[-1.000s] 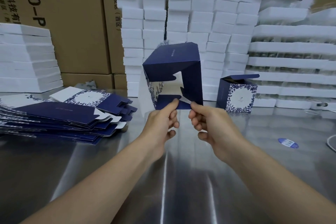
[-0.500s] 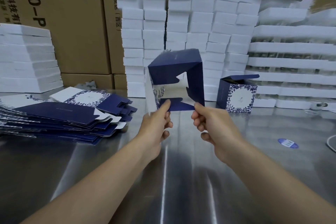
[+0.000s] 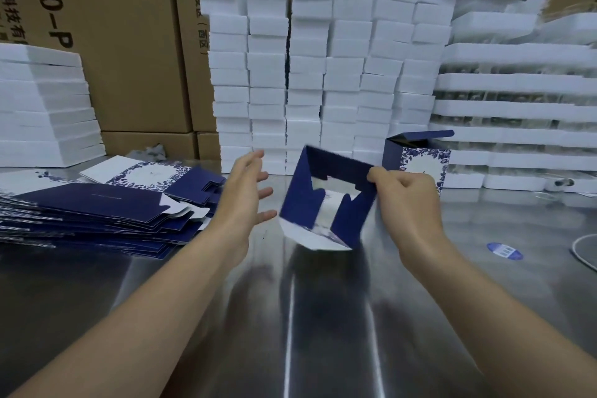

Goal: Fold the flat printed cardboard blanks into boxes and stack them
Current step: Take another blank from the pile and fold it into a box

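While right hand (image 3: 407, 201) grips box (image 3: 301, 203), carton (image 3: 122, 58) "4.0-P"

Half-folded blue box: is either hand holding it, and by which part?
The right hand grips the half-folded blue box at its upper right corner. The left hand is open beside it, holding nothing.

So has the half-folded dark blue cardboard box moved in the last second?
Yes. The blue box dropped from in front of the white foam stack toward the steel table.

Half-folded navy cardboard box (image 3: 300, 203), frame centre, blurs along its lower white edge; brown printed cartons (image 3: 129, 42) run off the top; thin white cable (image 3: 574, 246) leaves the right edge.
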`<action>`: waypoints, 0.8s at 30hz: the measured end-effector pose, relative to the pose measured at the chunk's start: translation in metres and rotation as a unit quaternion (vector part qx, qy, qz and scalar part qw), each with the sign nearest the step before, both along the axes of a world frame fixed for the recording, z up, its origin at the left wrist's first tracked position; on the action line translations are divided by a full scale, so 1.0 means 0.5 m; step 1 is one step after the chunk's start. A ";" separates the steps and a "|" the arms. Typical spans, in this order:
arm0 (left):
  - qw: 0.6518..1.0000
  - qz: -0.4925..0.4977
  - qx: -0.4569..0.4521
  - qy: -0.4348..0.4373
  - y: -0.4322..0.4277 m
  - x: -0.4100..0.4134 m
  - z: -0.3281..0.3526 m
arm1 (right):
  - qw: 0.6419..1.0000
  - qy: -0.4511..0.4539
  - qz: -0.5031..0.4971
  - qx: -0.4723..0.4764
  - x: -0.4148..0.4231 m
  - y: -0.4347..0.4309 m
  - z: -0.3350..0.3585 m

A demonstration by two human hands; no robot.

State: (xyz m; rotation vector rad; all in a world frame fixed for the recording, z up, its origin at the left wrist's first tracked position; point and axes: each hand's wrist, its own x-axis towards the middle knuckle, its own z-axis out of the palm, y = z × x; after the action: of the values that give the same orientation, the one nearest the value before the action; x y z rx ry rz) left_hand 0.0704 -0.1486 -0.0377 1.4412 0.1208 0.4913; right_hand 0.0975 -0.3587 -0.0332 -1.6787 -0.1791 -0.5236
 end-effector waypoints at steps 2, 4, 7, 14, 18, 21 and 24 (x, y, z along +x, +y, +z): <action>0.999 -0.045 0.017 0.008 0.001 -0.004 0.000 | 0.998 -0.008 -0.025 -0.063 0.003 -0.001 -0.009; 0.993 -0.100 0.050 0.024 -0.004 -0.007 -0.003 | 0.990 -0.013 -0.055 -0.131 0.006 -0.002 -0.017; 0.985 -0.128 0.113 0.010 -0.019 -0.010 -0.012 | 0.980 -0.015 -0.084 -0.181 0.013 -0.004 -0.025; 0.966 0.036 0.253 -0.041 -0.032 0.001 -0.044 | 0.970 -0.043 -0.062 -0.232 0.036 -0.006 -0.043; 0.951 0.094 0.288 -0.060 -0.025 0.008 -0.054 | 0.962 -0.060 -0.053 -0.263 0.042 -0.002 -0.052; 0.927 0.118 0.347 -0.075 -0.025 0.007 -0.055 | 0.960 -0.045 -0.050 -0.271 0.045 0.000 -0.057; 0.904 0.143 0.394 -0.084 -0.026 0.004 -0.055 | 0.961 -0.026 -0.054 -0.269 0.044 0.002 -0.060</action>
State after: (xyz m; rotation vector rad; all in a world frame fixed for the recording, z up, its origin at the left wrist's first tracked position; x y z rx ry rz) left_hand 0.0724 -0.1618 -0.0652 2.1772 -0.0145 0.9788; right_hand 0.1196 -0.3579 -0.0633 -2.2151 -0.2872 -0.6387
